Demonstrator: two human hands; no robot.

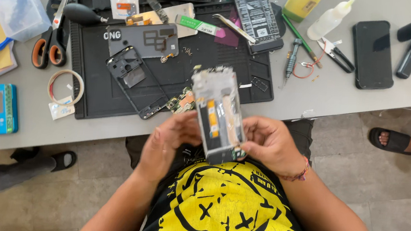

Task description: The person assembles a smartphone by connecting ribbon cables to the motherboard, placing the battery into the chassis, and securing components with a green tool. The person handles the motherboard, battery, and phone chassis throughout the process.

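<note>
Both of my hands hold an opened phone body upright over my lap, its silver inner side with orange flex strips facing me. My left hand grips its lower left edge. My right hand grips the lower right edge, a beaded bracelet on that wrist. On the black work mat behind lie a dark phone frame, a grey back cover and a small green circuit board.
The grey table carries scissors, a tape ring, a blue device, a clear plastic box, a black phone, tweezers, a screwdriver, a white squeeze bottle and cutters. Another person's sandalled foot is at right.
</note>
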